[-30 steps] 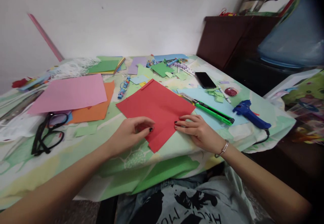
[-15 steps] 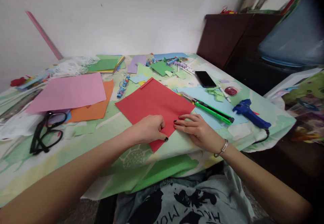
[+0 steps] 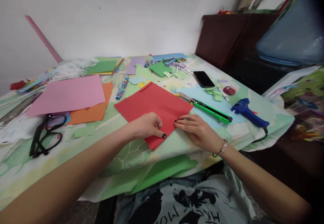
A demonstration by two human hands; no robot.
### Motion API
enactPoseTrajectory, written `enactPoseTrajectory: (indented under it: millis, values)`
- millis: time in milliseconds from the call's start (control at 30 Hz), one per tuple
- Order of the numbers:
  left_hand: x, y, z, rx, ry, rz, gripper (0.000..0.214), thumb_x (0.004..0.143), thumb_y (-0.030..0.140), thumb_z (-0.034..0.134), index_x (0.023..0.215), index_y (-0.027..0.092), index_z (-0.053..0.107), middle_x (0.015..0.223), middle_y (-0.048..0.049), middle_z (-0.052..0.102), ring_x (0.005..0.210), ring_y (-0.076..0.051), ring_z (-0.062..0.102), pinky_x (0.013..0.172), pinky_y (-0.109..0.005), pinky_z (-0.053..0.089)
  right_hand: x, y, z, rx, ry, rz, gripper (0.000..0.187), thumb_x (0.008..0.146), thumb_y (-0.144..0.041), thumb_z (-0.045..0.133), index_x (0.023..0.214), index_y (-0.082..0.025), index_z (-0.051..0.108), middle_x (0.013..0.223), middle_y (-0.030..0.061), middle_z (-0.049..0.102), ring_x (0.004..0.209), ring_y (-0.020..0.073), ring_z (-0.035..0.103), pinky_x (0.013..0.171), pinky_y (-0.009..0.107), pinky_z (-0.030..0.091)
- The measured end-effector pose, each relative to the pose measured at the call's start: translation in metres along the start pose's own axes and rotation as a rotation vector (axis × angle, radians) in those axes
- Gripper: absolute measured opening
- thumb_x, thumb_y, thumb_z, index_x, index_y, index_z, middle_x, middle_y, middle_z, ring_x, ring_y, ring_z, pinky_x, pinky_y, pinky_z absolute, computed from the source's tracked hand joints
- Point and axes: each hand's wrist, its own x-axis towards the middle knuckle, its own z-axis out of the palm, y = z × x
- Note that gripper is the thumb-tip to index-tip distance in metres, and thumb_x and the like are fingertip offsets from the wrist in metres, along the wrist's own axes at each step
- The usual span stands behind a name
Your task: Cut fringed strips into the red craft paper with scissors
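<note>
A squarish red paper sheet (image 3: 154,101) lies diamond-wise at frame centre, corners toward top and bottom; no longer axis is discernible. The left hand (image 3: 146,126) curls its fingers over it, grip undeterminable; the right hand (image 3: 198,131) rests extended, unclenched fingers at its lower-right edge.

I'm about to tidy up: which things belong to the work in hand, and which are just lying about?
In use:
- red sheet, left hand and right hand at it

Apparently lying about:
- green cutter
- blue glue gun
- black phone
- black glasses
- pink sheet
- orange sheet
</note>
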Motion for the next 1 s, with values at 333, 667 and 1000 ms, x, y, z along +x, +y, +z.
enactPoseTrajectory:
  millis: [333, 667, 1000]
  values:
    - [0.000, 0.001, 0.005, 0.122, 0.063, -0.028, 0.024, 0.059, 0.034, 0.070, 0.064, 0.018, 0.052, 0.055, 0.0036, 0.053, 0.056, -0.014, 0.048, 0.049, -0.025, 0.030, 0.001, 0.000, -0.001, -0.010, -0.008, -0.005, 0.045, 0.086, -0.002, 0.040, 0.124, -0.019, 0.060, 0.117, 0.0076, 0.068, 0.114, 0.0254, 0.052, 0.093, 0.048, 0.042]
    - [-0.006, 0.005, 0.010, 0.339, 0.165, -0.026, 0.027, 0.063, 0.035, 0.072, 0.070, 0.019, 0.053, 0.066, 0.0003, 0.058, 0.063, -0.017, 0.053, 0.054, -0.026, 0.032, 0.001, -0.001, 0.000, -0.037, -0.020, -0.020, 0.041, 0.088, -0.004, 0.040, 0.120, -0.017, 0.062, 0.119, 0.0083, 0.067, 0.114, 0.0260, 0.052, 0.093, 0.047, 0.041]
    - [-0.015, -0.014, 0.019, 0.593, 0.192, 0.257, 0.045, 0.086, 0.032, 0.052, 0.130, 0.034, 0.046, 0.098, -0.0050, 0.048, 0.078, -0.019, 0.054, 0.068, -0.030, 0.041, 0.002, -0.003, 0.000, -0.073, -0.029, -0.035, 0.039, 0.087, -0.004, 0.041, 0.119, -0.012, 0.063, 0.120, 0.0101, 0.066, 0.114, 0.0289, 0.050, 0.093, 0.049, 0.040]
